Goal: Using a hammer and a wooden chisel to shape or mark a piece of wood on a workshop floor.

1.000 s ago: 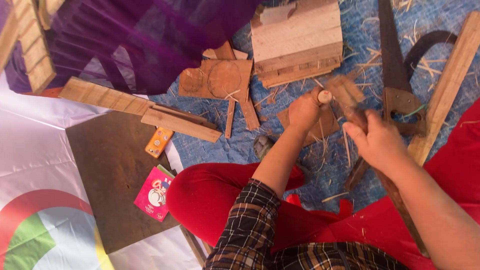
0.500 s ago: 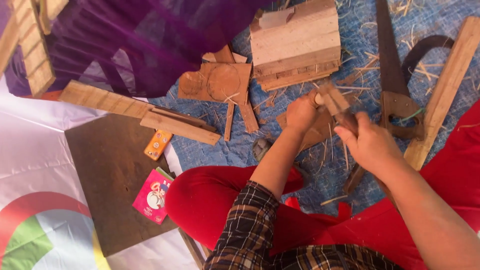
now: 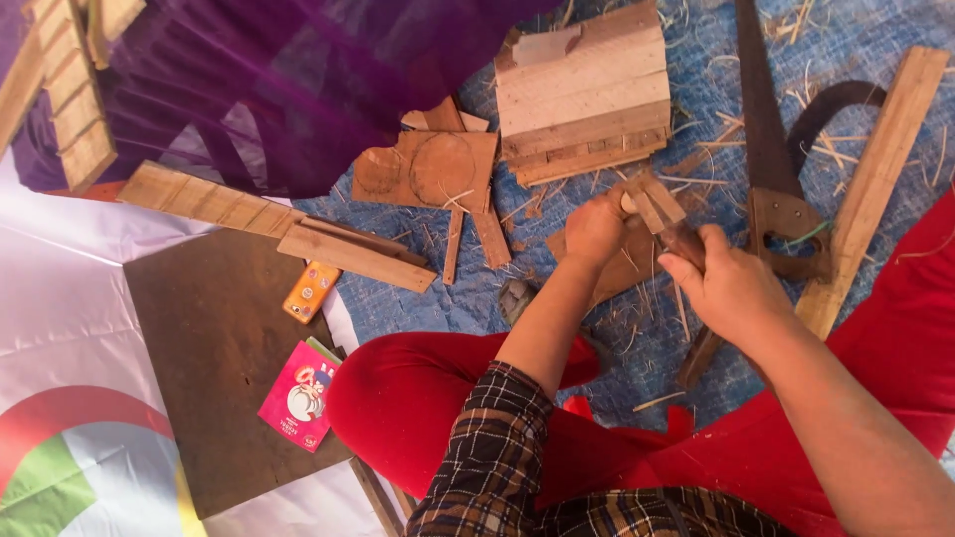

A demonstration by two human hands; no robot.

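Observation:
My left hand (image 3: 595, 231) is closed on a small wooden piece (image 3: 652, 199) that it holds over a flat brown board scrap (image 3: 619, 270) on the blue mat. My right hand (image 3: 734, 290) grips a dark-handled tool (image 3: 682, 239) whose tip lies against that wooden piece. A thin wooden stick (image 3: 699, 360) pokes out below my right hand. Both hands are close together above my red-trousered legs (image 3: 418, 398).
A hand saw (image 3: 768, 149) and a long plank (image 3: 875, 179) lie to the right. A slatted wooden block (image 3: 582, 89) sits at the back, and a brown sheet with a drawn circle (image 3: 433, 169) to its left. Wooden strips (image 3: 279, 224), a dark board (image 3: 214, 358), a pink packet (image 3: 298, 393) and purple cloth (image 3: 298, 70) lie left.
Both hands and the small wooden piece have shifted slightly left and down. The right hand's tool stays against the piece.

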